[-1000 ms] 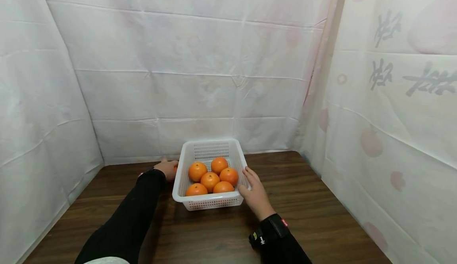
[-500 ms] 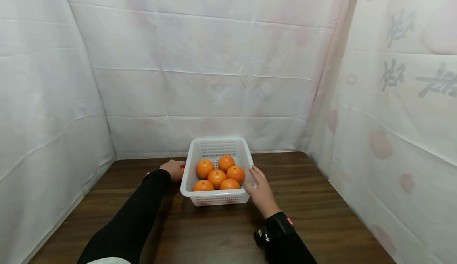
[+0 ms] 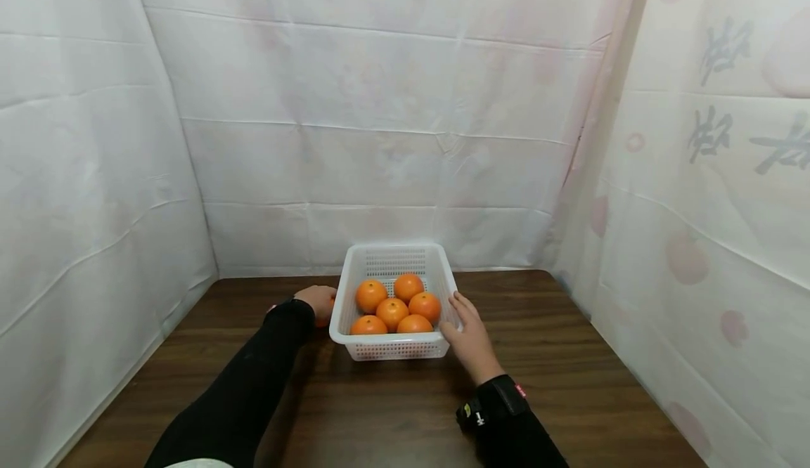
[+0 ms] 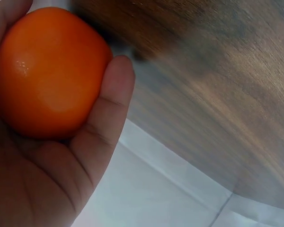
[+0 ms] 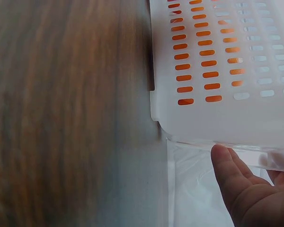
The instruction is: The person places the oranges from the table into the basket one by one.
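Note:
My left hand (image 3: 318,301) is just left of the white plastic basket (image 3: 397,346). In the left wrist view it grips an orange (image 4: 52,75), with the fingers curled round its sides; in the head view that fruit is mostly hidden by the hand. Several more oranges (image 3: 392,312) lie in the basket. At the basket's right side, my right hand (image 3: 471,341) holds the rim near the front corner, thumb at the top edge and fingers along the outer wall. The right wrist view shows fingertips (image 5: 219,150) right at the basket's slotted side.
The basket stands on a dark wooden table (image 3: 380,412), towards its far edge. White cloth (image 3: 373,138) hangs close behind the table, and more cloth walls it in at left and right.
The head view has turned slightly left, so everything sits further right in it. The left hand keeps its grip on the orange and the right hand stays at the basket's rim.

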Action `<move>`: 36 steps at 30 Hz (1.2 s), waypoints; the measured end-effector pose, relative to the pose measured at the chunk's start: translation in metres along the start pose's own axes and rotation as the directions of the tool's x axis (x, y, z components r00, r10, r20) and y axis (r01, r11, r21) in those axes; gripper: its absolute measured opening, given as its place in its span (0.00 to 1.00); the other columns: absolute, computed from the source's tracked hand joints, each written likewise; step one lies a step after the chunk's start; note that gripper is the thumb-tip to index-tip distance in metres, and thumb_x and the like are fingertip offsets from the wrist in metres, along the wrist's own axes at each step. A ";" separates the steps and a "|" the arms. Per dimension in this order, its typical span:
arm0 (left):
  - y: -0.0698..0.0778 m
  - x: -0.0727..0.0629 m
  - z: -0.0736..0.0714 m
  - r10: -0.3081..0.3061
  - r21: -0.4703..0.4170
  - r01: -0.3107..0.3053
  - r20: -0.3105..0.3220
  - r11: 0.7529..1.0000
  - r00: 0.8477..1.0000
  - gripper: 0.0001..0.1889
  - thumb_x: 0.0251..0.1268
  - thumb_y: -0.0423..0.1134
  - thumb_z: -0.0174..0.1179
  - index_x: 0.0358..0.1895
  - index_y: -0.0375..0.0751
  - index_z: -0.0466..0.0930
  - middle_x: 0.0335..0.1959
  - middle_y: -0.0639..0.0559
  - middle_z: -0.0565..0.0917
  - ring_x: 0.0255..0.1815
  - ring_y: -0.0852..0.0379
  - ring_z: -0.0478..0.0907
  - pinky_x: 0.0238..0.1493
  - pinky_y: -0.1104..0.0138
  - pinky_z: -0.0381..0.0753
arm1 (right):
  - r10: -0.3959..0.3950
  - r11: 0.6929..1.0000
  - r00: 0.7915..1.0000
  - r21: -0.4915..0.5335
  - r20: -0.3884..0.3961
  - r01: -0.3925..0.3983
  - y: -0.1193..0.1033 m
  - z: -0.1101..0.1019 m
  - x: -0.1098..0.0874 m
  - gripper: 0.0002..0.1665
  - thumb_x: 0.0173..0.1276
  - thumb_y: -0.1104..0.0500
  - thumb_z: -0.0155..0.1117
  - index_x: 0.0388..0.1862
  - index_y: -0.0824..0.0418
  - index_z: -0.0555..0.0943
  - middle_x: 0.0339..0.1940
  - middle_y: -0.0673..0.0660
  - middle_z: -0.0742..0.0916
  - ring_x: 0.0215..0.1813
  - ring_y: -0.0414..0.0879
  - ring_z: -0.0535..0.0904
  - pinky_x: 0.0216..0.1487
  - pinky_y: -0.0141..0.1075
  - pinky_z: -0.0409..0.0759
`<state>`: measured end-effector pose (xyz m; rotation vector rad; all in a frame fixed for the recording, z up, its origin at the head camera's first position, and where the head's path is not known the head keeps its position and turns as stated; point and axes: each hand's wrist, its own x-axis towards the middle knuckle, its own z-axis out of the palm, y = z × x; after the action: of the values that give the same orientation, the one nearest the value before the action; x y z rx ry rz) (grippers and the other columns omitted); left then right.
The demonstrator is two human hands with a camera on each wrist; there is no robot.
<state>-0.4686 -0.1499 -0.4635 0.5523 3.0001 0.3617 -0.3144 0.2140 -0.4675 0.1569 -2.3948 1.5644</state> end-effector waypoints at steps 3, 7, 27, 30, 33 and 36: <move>0.008 -0.007 -0.005 -0.005 -0.014 0.005 0.009 1.000 1.000 0.16 0.69 0.50 0.68 0.55 0.49 0.89 0.52 0.47 0.90 0.48 0.48 0.84 0.56 0.48 0.83 | 0.000 1.000 1.000 -0.005 0.002 0.000 0.000 -0.001 0.001 0.39 0.72 0.59 0.62 0.82 0.63 0.69 0.88 0.56 0.65 0.86 0.62 0.59 0.82 0.63 0.62; 0.009 -0.007 -0.006 -0.018 -0.043 0.019 0.026 0.999 1.000 0.14 0.69 0.49 0.68 0.53 0.49 0.89 0.51 0.48 0.91 0.45 0.50 0.83 0.55 0.49 0.83 | -0.013 1.000 1.000 -0.004 -0.002 0.013 0.001 -0.001 0.001 0.40 0.71 0.58 0.63 0.81 0.64 0.70 0.88 0.57 0.65 0.86 0.62 0.60 0.82 0.64 0.62; 0.027 -0.027 -0.007 -0.002 -0.061 0.006 0.056 0.998 0.998 0.13 0.66 0.48 0.71 0.51 0.52 0.90 0.54 0.49 0.90 0.50 0.51 0.83 0.61 0.49 0.82 | 0.004 1.000 1.000 -0.006 0.010 -0.004 0.003 -0.005 0.003 0.40 0.71 0.60 0.61 0.82 0.64 0.68 0.88 0.58 0.64 0.86 0.62 0.59 0.83 0.63 0.60; 0.027 -0.029 -0.005 0.002 -0.059 0.001 0.046 0.998 0.999 0.13 0.68 0.47 0.70 0.51 0.50 0.89 0.54 0.48 0.90 0.52 0.49 0.84 0.61 0.48 0.82 | 0.008 1.000 1.000 -0.005 0.011 -0.008 0.003 -0.004 0.002 0.39 0.72 0.61 0.61 0.82 0.65 0.68 0.88 0.58 0.63 0.86 0.62 0.58 0.83 0.63 0.60; 0.025 -0.029 -0.003 -0.007 -0.054 0.009 0.042 0.999 0.999 0.12 0.70 0.48 0.69 0.52 0.51 0.89 0.55 0.49 0.90 0.53 0.49 0.84 0.62 0.49 0.82 | 0.009 1.000 1.000 0.001 0.013 -0.009 0.003 -0.003 0.001 0.39 0.72 0.61 0.61 0.82 0.64 0.68 0.88 0.57 0.64 0.87 0.61 0.58 0.83 0.61 0.59; 0.022 -0.029 -0.002 -0.010 -0.050 0.012 0.037 0.999 0.999 0.12 0.69 0.48 0.69 0.52 0.52 0.89 0.54 0.50 0.91 0.53 0.50 0.84 0.62 0.49 0.82 | -0.010 1.000 1.000 -0.004 0.011 0.010 0.002 -0.002 0.001 0.39 0.71 0.62 0.60 0.81 0.65 0.69 0.88 0.59 0.64 0.86 0.62 0.59 0.83 0.61 0.60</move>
<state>-0.4343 -0.1407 -0.4554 0.5326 2.9484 0.4197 -0.3154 0.2166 -0.4686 0.1767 -2.4015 1.5590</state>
